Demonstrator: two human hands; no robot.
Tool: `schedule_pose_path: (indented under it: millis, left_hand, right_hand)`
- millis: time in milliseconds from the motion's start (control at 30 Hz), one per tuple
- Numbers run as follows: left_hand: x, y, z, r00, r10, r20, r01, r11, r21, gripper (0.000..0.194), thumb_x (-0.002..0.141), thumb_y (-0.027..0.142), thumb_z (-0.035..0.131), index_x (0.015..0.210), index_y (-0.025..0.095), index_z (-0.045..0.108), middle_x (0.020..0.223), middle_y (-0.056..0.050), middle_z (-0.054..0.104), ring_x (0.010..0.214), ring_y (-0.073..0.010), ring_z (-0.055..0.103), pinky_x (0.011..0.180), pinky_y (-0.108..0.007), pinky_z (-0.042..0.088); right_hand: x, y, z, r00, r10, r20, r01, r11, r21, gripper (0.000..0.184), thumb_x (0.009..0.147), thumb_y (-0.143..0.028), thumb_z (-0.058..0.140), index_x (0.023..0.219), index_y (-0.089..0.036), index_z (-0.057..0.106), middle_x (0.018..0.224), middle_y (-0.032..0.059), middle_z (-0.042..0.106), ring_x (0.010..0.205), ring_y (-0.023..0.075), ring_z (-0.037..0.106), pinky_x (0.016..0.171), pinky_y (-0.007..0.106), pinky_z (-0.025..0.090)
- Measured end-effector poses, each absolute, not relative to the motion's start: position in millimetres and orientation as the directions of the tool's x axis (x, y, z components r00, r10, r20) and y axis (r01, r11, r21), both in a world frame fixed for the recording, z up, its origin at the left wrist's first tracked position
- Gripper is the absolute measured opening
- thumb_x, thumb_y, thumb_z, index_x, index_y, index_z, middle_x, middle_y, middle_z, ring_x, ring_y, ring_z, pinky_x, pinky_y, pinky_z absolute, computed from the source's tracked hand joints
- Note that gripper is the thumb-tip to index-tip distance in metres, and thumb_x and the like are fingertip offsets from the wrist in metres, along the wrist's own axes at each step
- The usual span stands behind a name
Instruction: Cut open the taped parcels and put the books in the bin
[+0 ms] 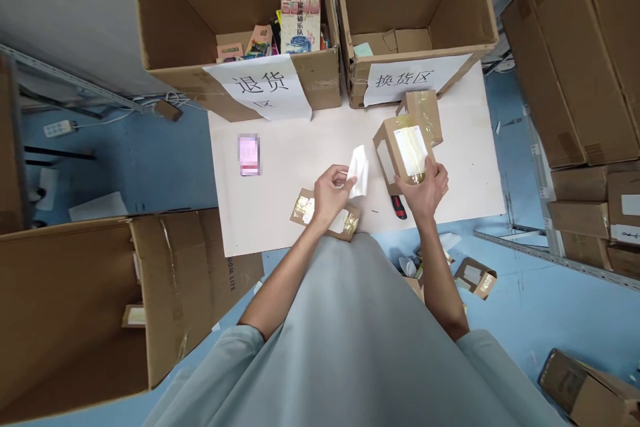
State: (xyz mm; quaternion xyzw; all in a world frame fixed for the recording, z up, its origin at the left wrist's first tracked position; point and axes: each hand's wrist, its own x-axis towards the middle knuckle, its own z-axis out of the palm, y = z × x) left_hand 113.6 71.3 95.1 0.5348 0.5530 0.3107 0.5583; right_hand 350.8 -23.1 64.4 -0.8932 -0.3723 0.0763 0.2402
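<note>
My left hand (333,195) pinches a folded slip of white paper (358,172) over the middle of the table. Below that hand, at the table's near edge, lies a small taped cardboard box (345,225), partly hidden by my wrist. My right hand (427,192) grips the near end of a brown cardboard box (387,159), which carries a white label (411,147) and clear tape. Just behind it stands another taped box (424,110). A black and red utility knife (399,207) lies on the table beside the held box's near end.
Two large open cartons with paper signs stand at the back; the left carton (175,80) holds several books (300,27). A pink pixelated item (249,155) lies on the table's left. Another open carton (180,280) is at lower left. Boxes (475,277) and scraps lie on the blue floor.
</note>
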Motion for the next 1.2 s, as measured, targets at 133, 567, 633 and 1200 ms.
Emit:
schedule_pose_path:
  millis: [133,567,633,1200]
  left_hand:
    - [112.3,58.5,99.8,0.292,0.875,-0.385,0.093,0.375,0.922,0.028,0.078,0.03,0.084,0.102,0.023,0.071,0.081,0.001,0.077,0.073,-0.0165,0.07,0.069,-0.028,0.053]
    - [79.7,75.2,88.2,0.182,0.937,-0.298,0.149,0.273,0.95,0.04,0.079,0.045,0.091,0.111,0.023,0.08,0.126,-0.009,0.078,0.09,-0.0182,0.075,0.082,-0.033,0.064]
    - [74.5,76.9,88.8,0.192,0.939,-0.286,0.157,0.258,0.953,0.044,0.08,0.048,0.091,0.114,0.023,0.082,0.13,-0.011,0.077,0.094,-0.0196,0.077,0.087,-0.035,0.065]
    - [33.6,65.1,128.7,0.419,0.867,-0.268,0.192,0.203,0.96,0.04,0.087,0.048,0.087,0.118,0.022,0.083,0.119,-0.009,0.086,0.097,-0.0239,0.078,0.085,-0.035,0.059]
  right_hand:
    - [364.7,-5.4,49.8,0.705,0.709,0.016,0.633,-0.62,-0.463,0.099,0.08,-0.055,0.088,0.166,-0.021,0.053,0.154,0.0233,0.053,0.149,0.0445,0.051,0.122,0.068,0.045]
    - [316.2,39.5,77.0,0.411,0.88,0.237,0.735,-0.165,-0.658,0.041,0.113,-0.053,0.058,0.136,-0.023,0.073,0.139,0.0177,0.07,0.139,0.0337,0.063,0.123,0.057,0.051]
    - [297.0,30.0,96.7,0.3,0.915,0.268,0.717,-0.031,-0.697,0.037,0.112,-0.055,0.063,0.132,-0.026,0.075,0.131,0.0137,0.072,0.131,0.0314,0.067,0.118,0.053,0.056]
    - [234.2,-3.5,129.7,0.354,0.935,-0.022,0.388,-0.168,-0.906,0.051,0.091,-0.062,0.086,0.127,-0.029,0.072,0.107,0.0063,0.079,0.104,0.0264,0.075,0.083,0.041,0.064]
